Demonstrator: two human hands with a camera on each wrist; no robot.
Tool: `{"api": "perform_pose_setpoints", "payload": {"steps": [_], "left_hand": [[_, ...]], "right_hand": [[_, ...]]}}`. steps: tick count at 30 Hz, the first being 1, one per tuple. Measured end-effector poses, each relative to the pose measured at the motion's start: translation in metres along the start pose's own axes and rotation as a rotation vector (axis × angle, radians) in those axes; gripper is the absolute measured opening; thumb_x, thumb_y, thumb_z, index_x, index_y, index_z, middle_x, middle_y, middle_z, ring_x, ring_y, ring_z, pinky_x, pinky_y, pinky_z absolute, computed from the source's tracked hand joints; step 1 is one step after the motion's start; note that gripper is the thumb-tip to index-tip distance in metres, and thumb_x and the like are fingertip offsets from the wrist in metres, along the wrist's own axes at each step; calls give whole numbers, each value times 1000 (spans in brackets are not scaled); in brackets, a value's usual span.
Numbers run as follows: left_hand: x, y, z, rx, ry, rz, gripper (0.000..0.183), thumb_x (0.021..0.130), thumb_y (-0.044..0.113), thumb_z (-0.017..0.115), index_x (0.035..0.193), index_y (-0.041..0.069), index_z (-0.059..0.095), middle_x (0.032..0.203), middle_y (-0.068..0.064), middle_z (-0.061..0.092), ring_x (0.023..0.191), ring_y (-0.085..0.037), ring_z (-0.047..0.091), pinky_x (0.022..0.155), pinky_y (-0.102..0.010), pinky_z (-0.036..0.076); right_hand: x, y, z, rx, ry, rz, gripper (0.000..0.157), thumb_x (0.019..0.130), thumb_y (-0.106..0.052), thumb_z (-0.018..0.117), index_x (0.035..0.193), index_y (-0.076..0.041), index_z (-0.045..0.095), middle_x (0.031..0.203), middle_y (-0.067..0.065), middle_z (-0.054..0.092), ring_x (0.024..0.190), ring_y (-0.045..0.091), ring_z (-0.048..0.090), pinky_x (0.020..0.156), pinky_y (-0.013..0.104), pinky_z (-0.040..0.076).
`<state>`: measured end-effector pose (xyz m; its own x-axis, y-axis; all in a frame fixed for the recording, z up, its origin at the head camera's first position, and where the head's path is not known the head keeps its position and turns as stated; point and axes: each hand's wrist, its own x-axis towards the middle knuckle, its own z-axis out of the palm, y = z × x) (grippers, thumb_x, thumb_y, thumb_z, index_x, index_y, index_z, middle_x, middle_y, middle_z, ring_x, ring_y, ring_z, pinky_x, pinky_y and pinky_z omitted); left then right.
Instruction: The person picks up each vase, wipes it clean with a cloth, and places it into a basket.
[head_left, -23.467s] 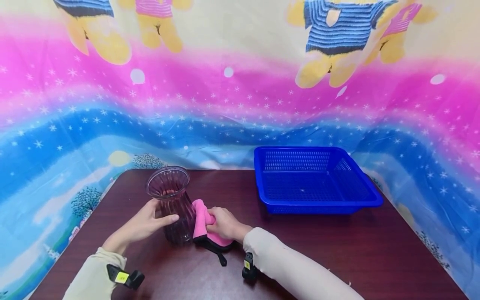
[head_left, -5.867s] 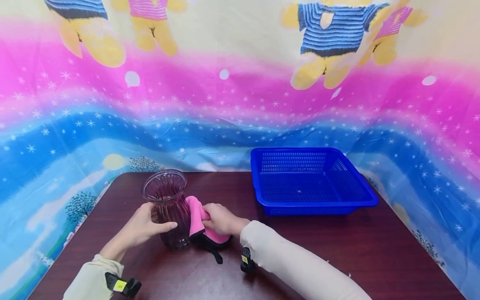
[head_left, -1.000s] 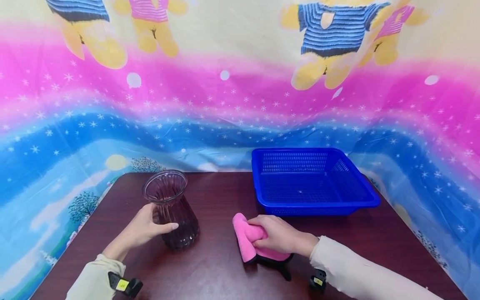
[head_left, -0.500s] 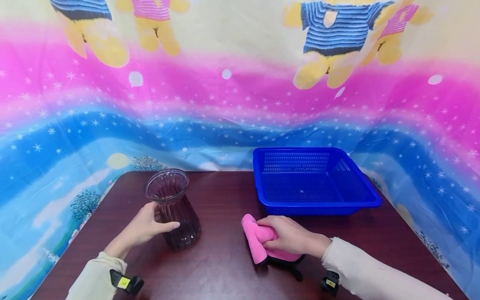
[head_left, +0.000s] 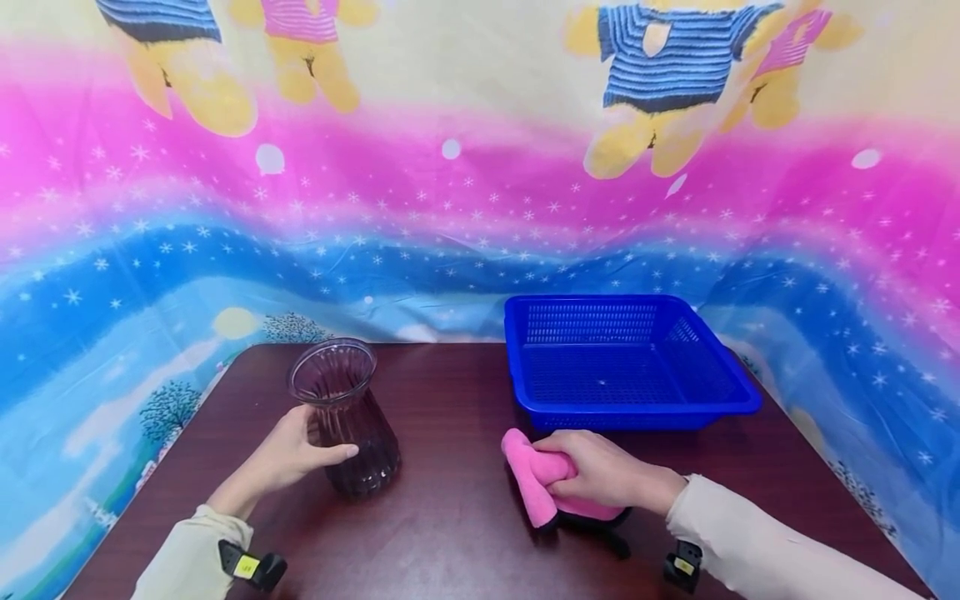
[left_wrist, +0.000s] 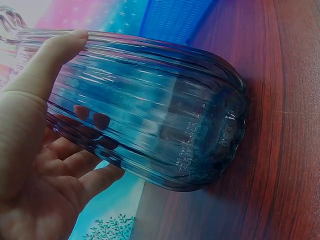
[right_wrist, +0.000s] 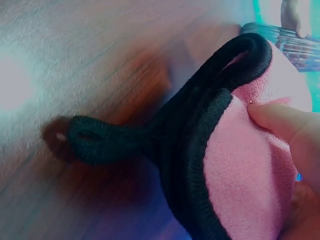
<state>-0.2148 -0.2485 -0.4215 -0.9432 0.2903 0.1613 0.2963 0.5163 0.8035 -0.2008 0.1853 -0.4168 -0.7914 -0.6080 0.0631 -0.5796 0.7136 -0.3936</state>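
A ribbed, purple-tinted glass vase (head_left: 363, 450) with a flared rim stands at the left of the table. My left hand (head_left: 281, 454) grips its side, the thumb across the near face and the other fingers behind. Through the glass in the left wrist view, some of those fingertips (left_wrist: 100, 121) show. To the right, my right hand (head_left: 603, 471) holds a bunched pink cleaning cloth (head_left: 534, 483) low over the table. Black trim and a black hanging loop (right_wrist: 90, 140) edge the cloth in the right wrist view. Its far folds are hidden by my hand.
A blue plastic basket (head_left: 637, 409) with perforated walls sits at the back right, just beyond my right hand. The dark red-brown table (head_left: 435, 550) has rounded back corners. A printed curtain (head_left: 420, 208) hangs behind it.
The cloth, earlier pressed against the vase's right side, is now well away from it. During the last second my right hand carried it slightly farther right. My left hand keeps its hold.
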Motion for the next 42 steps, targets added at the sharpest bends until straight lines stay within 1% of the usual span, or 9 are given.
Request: {"api": "perform_pose_setpoints", "payload": {"steps": [4,9,13,19,26,30,33,37,42], "left_hand": [[-1,-1,0,5,2,-1,68,79,23,80,133,-2,46,124,-21,62,98,8,61,86,-19,54],[-1,-2,0,13,5,6,67,79,23,80,133,-1,47,124,-20,63,98,8,60,85,-19,54],[-1,-1,0,19,3,-1,68,79,25,79,134,0,46,125,-19,63,99,7,61,85,-20,54],[-1,1,-1,43,14,-4,70,79,27,80,134,1,46,126,-19,62,100,7,60,85,-20,54],[-1,0,-1,24,8,7,68,79,25,80,133,1,46,125,-19,63,98,7,61,85,-20,54],[-1,-1,-1,27,9,7,68,79,25,80,133,2,47,125,-18,63,99,7,61,85,-20,54],[0,0,-1,36,11,6,69,79,26,80,134,2,46,126,-18,62,100,7,60,85,-20,54],[1,0,-1,48,14,8,69,78,26,80,134,2,46,126,-18,62,100,8,60,86,-21,54],[1,-2,-1,56,12,8,69,78,26,80,133,1,47,125,-19,63,100,7,60,86,-21,54]], "right_hand": [[-3,4,-4,1,9,-4,42,76,-26,78,116,-19,69,103,-10,68,89,2,56,76,22,48],[-8,11,-6,12,-8,4,42,76,-24,77,117,-20,68,101,-11,67,87,2,55,73,20,46],[-12,18,-8,9,-4,-1,42,75,-23,78,116,-21,68,99,-11,67,85,0,54,71,19,45],[-17,27,-9,1,2,-4,39,75,-21,77,112,-23,69,91,-14,63,79,0,51,67,17,42],[-25,35,-12,-39,-22,24,35,75,-21,76,109,-24,69,86,-14,60,76,1,49,64,18,39],[-30,39,-10,-114,-22,39,42,75,-26,76,116,-18,69,97,-10,66,88,5,57,72,24,47],[-33,39,-6,-161,-25,59,52,76,-30,75,123,-12,65,112,-1,68,102,16,62,84,36,51],[-37,36,-1,-187,-51,76,63,78,-34,74,132,-6,57,126,11,63,114,29,58,91,50,49],[-45,33,4,-206,-86,52,75,80,-39,72,142,-5,46,138,18,54,126,36,51,98,58,44]]}}
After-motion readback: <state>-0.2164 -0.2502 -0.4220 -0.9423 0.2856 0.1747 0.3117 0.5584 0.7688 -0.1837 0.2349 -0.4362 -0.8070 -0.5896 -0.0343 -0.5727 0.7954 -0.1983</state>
